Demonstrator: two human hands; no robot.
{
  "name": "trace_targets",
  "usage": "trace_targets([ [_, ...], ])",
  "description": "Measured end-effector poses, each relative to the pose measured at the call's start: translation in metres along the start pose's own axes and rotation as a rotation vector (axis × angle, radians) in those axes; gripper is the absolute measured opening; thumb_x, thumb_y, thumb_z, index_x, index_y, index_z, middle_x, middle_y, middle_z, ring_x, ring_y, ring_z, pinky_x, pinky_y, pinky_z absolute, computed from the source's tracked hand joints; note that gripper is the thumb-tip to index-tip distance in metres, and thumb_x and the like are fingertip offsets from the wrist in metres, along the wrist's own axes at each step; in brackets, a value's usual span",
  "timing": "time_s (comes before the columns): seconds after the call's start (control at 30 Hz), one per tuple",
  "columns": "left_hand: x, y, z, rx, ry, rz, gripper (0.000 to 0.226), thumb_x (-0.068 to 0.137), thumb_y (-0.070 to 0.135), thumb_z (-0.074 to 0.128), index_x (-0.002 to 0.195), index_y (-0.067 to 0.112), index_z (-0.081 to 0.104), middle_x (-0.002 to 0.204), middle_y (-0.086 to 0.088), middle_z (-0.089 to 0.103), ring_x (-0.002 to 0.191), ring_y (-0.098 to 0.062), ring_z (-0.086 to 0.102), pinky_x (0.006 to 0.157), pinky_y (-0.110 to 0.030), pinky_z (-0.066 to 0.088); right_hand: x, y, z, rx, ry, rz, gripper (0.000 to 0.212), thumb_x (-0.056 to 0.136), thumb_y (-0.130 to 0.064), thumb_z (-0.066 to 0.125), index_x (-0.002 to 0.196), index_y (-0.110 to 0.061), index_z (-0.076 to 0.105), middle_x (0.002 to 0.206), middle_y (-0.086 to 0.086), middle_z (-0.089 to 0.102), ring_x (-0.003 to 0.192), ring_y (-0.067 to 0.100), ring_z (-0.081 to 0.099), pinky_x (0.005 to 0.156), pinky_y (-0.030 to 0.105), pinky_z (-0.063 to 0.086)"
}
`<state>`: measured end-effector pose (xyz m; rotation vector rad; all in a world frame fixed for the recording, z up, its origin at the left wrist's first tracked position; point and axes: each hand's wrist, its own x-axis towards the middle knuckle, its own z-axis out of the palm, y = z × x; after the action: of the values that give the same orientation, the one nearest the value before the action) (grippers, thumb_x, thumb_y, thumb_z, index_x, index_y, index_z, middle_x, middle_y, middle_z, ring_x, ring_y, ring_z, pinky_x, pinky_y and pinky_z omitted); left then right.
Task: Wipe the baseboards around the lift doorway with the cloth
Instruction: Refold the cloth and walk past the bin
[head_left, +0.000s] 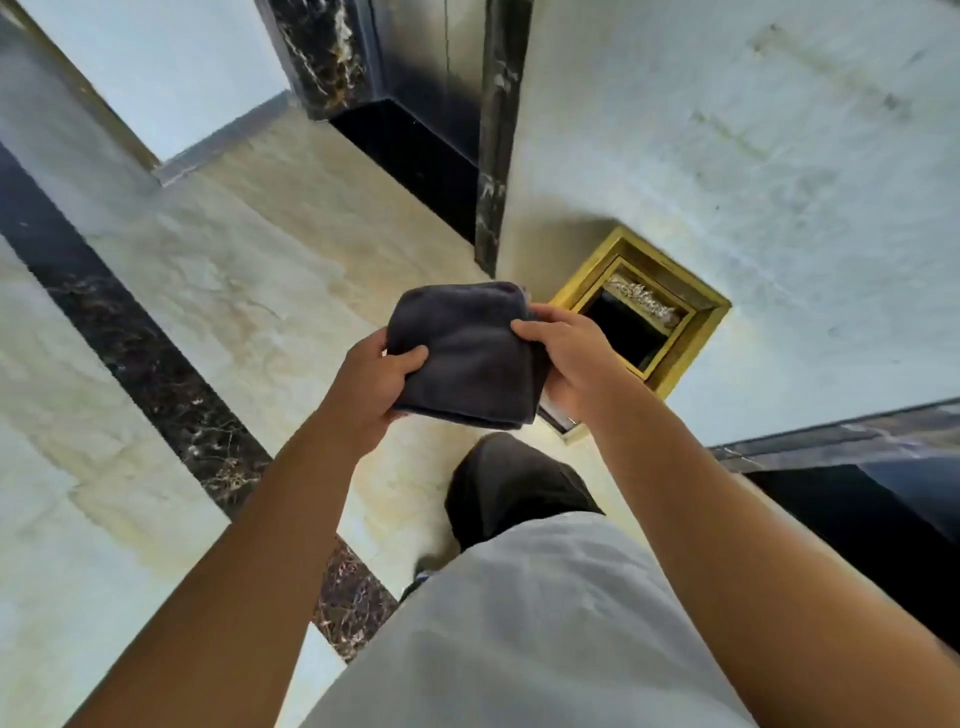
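Head view: the left hand (371, 387) and right hand (576, 358) are both grasping a folded dark cloth (465, 356) by its side edges, above open marble floor (249, 291). A gold-rimmed bin (701, 317) is standing against the wall, beside the lift doorway's dark marble frame (496, 156).

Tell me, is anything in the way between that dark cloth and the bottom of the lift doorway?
Nothing visible blocks it. The cloth is held folded by the left hand and the right hand above bare floor, which runs clear to the dark doorway frame. The gold bin stands against the wall, right of the frame.
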<state>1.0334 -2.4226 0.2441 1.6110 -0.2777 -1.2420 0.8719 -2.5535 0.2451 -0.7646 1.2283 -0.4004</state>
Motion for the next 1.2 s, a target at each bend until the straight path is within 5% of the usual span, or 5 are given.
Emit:
trace_targets([
  [0.57, 0.297, 0.149, -0.080, 0.335, 0.003, -0.231, 0.031, 0.095, 0.010, 0.058, 0.125, 0.018, 0.058, 0.116, -0.001, 0.068, 0.100, -0.022, 0.067, 0.079, -0.039, 0.058, 0.248, -0.097, 0.158, 0.041, 0.142, 0.167, 0.021, 0.087, -0.005, 0.069, 0.105, -0.017, 0.072, 0.108, 0.009, 0.072, 0.100, 0.029, 0.069, 0.086, 0.043, 0.060],
  [0.7, 0.352, 0.151, -0.062, 0.434, -0.115, -0.239, 0.030, 0.094, 0.011, 0.059, 0.123, 0.019, 0.060, 0.122, -0.005, 0.067, 0.108, -0.029, 0.066, 0.093, -0.050, 0.056, 0.273, -0.105, 0.152, 0.068, 0.281, 0.174, 0.018, 0.089, -0.006, 0.067, 0.097, -0.021, 0.072, 0.101, 0.005, 0.073, 0.097, 0.027, 0.069, 0.088, 0.044, 0.059],
  [0.87, 0.442, 0.103, -0.033, 0.576, -0.283, -0.242, 0.018, 0.089, 0.006, 0.062, 0.094, 0.023, 0.064, 0.102, -0.005, 0.069, 0.103, -0.029, 0.067, 0.092, -0.043, 0.055, 0.329, -0.065, 0.135, 0.091, 0.541, 0.195, 0.021, 0.092, -0.005, 0.063, 0.101, -0.022, 0.069, 0.103, 0.002, 0.071, 0.099, 0.026, 0.067, 0.089, 0.045, 0.058],
  [0.97, 0.509, 0.044, -0.026, 0.690, -0.333, -0.223, 0.018, 0.086, 0.005, 0.063, 0.090, 0.022, 0.064, 0.083, 0.002, 0.066, 0.087, -0.023, 0.064, 0.071, -0.027, 0.051, 0.387, -0.010, 0.131, 0.079, 0.662, 0.242, 0.021, 0.092, -0.002, 0.060, 0.101, -0.020, 0.066, 0.101, 0.002, 0.071, 0.097, 0.025, 0.067, 0.089, 0.044, 0.057],
  [1.2, 0.672, -0.130, -0.003, 0.924, -0.461, -0.181, 0.014, 0.084, 0.009, 0.057, 0.094, 0.013, 0.066, 0.091, -0.013, 0.070, 0.092, -0.036, 0.066, 0.084, -0.052, 0.056, 0.566, 0.126, 0.093, -0.164, 0.820, 0.229, 0.023, 0.083, -0.006, 0.062, 0.092, -0.027, 0.064, 0.096, 0.001, 0.072, 0.095, 0.026, 0.067, 0.092, 0.048, 0.054],
])
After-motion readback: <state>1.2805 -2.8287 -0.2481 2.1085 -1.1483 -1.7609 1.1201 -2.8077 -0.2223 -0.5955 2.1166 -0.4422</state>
